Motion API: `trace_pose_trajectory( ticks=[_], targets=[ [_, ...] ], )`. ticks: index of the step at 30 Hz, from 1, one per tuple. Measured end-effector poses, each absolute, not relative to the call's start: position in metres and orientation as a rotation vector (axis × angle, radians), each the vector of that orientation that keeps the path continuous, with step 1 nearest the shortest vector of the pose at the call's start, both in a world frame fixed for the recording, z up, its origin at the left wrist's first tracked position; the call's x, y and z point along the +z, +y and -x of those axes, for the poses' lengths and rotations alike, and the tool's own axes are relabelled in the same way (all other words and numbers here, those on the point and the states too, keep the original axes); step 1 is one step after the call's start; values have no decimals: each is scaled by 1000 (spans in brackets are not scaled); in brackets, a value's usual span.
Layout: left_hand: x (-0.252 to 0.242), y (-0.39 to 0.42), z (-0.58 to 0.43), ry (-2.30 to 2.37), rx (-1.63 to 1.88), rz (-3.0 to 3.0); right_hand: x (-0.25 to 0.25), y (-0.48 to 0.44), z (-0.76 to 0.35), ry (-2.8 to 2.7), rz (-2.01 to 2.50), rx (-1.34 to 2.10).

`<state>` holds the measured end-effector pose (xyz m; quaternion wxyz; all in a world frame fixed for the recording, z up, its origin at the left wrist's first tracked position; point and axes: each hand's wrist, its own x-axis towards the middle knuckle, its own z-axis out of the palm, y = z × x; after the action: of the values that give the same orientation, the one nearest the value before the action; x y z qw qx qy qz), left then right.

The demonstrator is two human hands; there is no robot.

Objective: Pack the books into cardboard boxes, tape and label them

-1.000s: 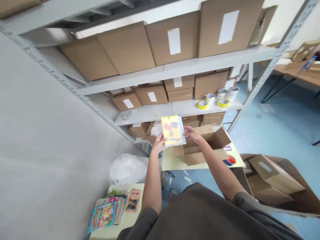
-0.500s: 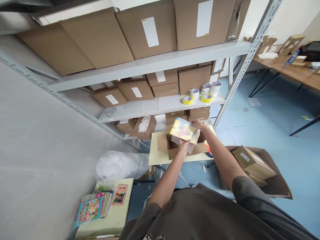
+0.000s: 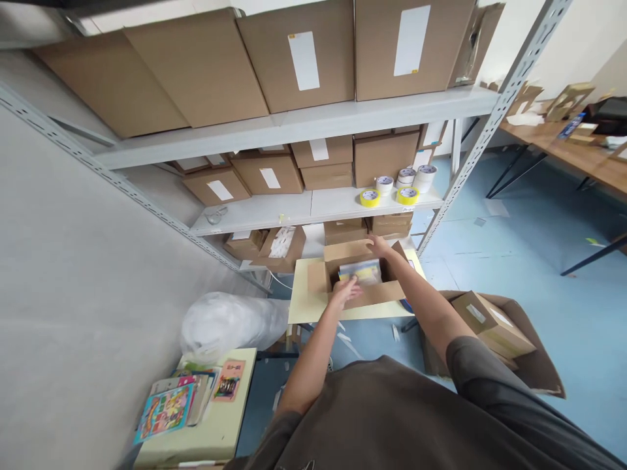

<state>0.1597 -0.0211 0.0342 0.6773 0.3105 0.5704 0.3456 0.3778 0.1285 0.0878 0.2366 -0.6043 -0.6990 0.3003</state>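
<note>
An open cardboard box (image 3: 372,297) stands on a pale yellow table (image 3: 300,307), its flaps spread outward. Inside lies a yellow picture booklet (image 3: 361,274) in a clear or whitish wrapper, slightly blurred. My left hand (image 3: 347,291) is over the near left part of the box at the booklet's edge, fingers apart and a little smeared. At the far side, my right hand (image 3: 379,247) has its fingers closed at the right end of the raised back flap (image 3: 347,250). My right forearm hides part of the box's right side.
Shelving with cartons (image 3: 298,65) rises in front, tape rolls (image 3: 407,195) on its middle shelf. A large carton (image 3: 536,356) holding smaller boxes stands right. A white plastic-wrapped bundle (image 3: 230,323) and a side table with books (image 3: 166,411) are left.
The wrapped booklet has gone down from above the box into it. My right hand has left the booklet for the back flap, now raised. My left hand has moved slightly left and lower.
</note>
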Motion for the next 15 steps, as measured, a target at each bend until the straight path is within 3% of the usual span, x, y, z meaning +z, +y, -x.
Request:
trace_pose_trajectory(
  ticks=[7,12,15],
  targets=[
    [48,12,-86,1723,1241,-941,91,100,-400,-1911,1573,739],
    [43,9,-37,2111,1063,-1049,78,70,-440,-1773,1556,568],
    [39,-1,-23,2106,899,-1030,56,49,-475,-1573,1686,537]
  ],
)
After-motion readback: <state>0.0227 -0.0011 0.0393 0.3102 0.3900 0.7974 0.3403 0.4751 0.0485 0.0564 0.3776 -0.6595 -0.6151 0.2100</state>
